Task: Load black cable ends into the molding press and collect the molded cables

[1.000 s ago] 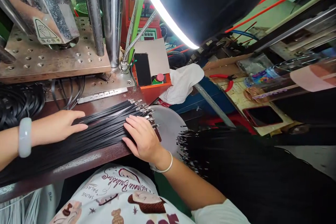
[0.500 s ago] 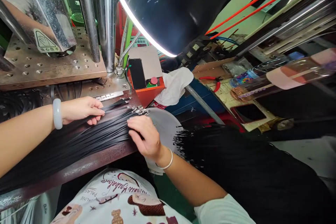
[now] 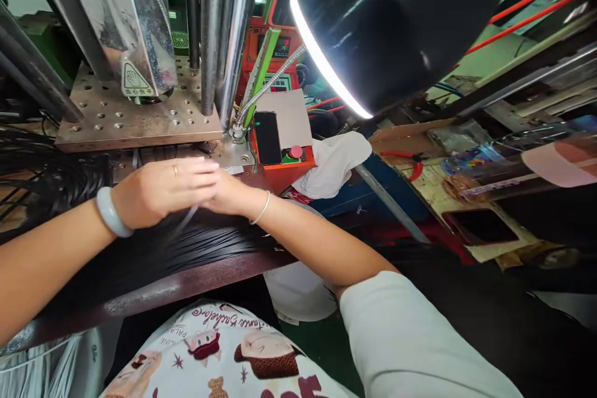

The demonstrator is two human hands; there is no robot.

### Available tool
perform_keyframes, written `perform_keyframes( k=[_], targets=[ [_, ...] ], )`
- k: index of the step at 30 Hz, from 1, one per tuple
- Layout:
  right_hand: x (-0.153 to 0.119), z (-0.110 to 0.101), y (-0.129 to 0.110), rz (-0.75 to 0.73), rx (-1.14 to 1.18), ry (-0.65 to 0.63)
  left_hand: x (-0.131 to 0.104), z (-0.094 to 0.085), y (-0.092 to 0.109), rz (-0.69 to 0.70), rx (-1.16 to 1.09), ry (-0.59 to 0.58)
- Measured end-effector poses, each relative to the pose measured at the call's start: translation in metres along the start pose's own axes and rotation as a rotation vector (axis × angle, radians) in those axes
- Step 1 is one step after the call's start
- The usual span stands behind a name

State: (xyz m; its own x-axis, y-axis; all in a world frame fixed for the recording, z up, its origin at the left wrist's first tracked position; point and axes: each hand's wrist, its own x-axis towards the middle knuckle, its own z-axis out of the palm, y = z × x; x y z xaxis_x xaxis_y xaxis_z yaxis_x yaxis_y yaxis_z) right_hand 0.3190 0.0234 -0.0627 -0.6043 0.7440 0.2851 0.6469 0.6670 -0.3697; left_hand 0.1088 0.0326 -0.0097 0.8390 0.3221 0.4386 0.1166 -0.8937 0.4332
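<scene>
Hands, head view: the right hand point(image 3: 227, 191) had swept left from the metal-tipped strap ends to meet the left hand point(image 3: 161, 193), left of centre in the frame.
Grip: the left hand's fingers lay together across the right hand, hiding its fingers; whether either was clamped on a strap could not be told.
Streak: a blurred pale streak point(image 3: 185, 222) ran below the joined hands, too smeared to identify.
Black straps: the bundle point(image 3: 217, 242) lay along the bench point(image 3: 200, 277), lower left to centre, its metal tips, plain half a second earlier, now largely behind the right forearm.
Meaning: the work appeared to have shifted from sorting at the pile to handling between both hands.
Press: its drilled plate point(image 3: 140, 135) stood at upper left, just beyond the hands.
Lamp: the black shade point(image 3: 396, 31) glowed along its rim at upper right.
</scene>
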Motion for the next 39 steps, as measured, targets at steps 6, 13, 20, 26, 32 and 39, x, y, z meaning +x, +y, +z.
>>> perform_keyframes(
  k=[6,13,20,26,32,39],
  targets=[
    [-0.014,0.005,0.011,0.251,-0.096,-0.188,0.017,-0.008,0.003,-0.634,-0.081,0.326],
    [-0.040,0.006,-0.018,0.322,0.291,-0.086,0.008,0.020,-0.029,-0.616,-0.028,0.049],
    [-0.003,0.017,-0.006,0.509,0.885,0.104,0.005,0.020,-0.013,-0.661,-0.058,0.211],
    [-0.027,-0.004,-0.014,0.437,0.308,0.091,-0.016,0.030,-0.008,-0.658,0.000,0.128],
    [-0.064,0.004,-0.021,0.283,0.160,0.130,-0.032,0.046,0.012,-0.554,0.023,0.046],
    [-0.066,0.019,-0.018,0.013,0.174,0.201,-0.036,0.067,0.018,-0.347,0.225,0.161]
  ],
)
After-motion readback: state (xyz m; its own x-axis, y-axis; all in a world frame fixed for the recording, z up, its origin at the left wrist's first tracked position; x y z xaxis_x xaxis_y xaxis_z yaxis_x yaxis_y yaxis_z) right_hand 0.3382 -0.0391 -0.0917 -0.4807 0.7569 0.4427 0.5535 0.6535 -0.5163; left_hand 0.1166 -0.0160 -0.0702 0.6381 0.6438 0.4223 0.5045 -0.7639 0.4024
